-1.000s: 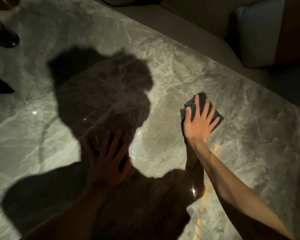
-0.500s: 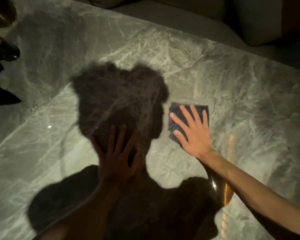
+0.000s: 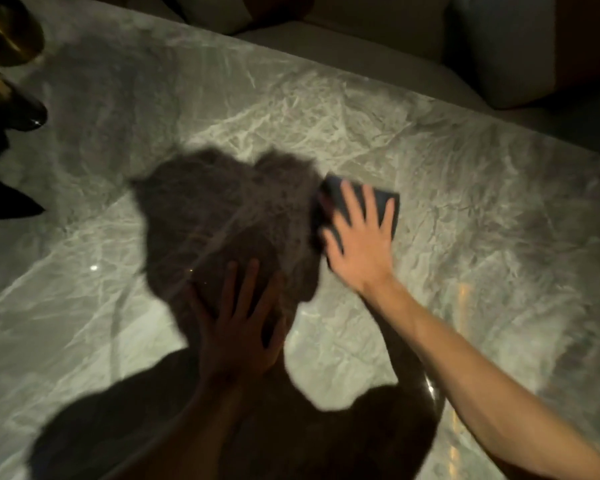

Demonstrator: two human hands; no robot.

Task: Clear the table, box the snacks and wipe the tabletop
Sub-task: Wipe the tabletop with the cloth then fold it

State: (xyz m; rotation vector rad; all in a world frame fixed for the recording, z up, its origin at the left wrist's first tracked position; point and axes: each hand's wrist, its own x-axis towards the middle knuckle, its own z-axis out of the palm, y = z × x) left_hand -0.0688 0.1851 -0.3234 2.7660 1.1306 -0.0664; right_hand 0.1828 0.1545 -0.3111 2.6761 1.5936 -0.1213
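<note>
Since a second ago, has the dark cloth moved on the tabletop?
Yes. The dark cloth under the right hand slid left, toward the brass-coloured object.

Cloth [image 3: 380, 199]: dark blue-grey, folded into a small pad, outline blurred.
Cloth position: flat on the bench [image 3: 465, 220], mid-surface, at the right edge of a head-shaped shadow.
Cloth contact: pressed under the spread, straight fingers of the right hand [image 3: 359, 251]; its corners show beyond the fingertips.
Bench: glossy grey veined marble top, partly in shadow.

- My right hand [image 3: 359, 245] is pressing a dark folded cloth [image 3: 378, 199] flat on the marble tabletop [image 3: 465, 202], fingers spread.
- My left hand [image 3: 238, 327] is resting open on the marble, in shadow.
</note>
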